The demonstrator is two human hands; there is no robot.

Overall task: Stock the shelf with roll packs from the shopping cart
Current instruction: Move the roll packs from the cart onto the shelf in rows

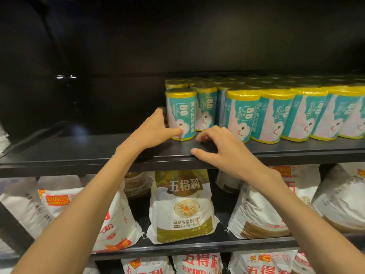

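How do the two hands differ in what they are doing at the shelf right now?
The left hand grips the leftmost roll pack, thumb on its front; the right hand holds nothing.
The left hand reaches farther in, beside the pack; the right hand sits at the shelf front edge, its thumb along the lip.
The left hand's fingers go round the pack's far side; the right hand's fingers are loosely curled with their tips on the shelf.
Both are bare and at the same shelf level.
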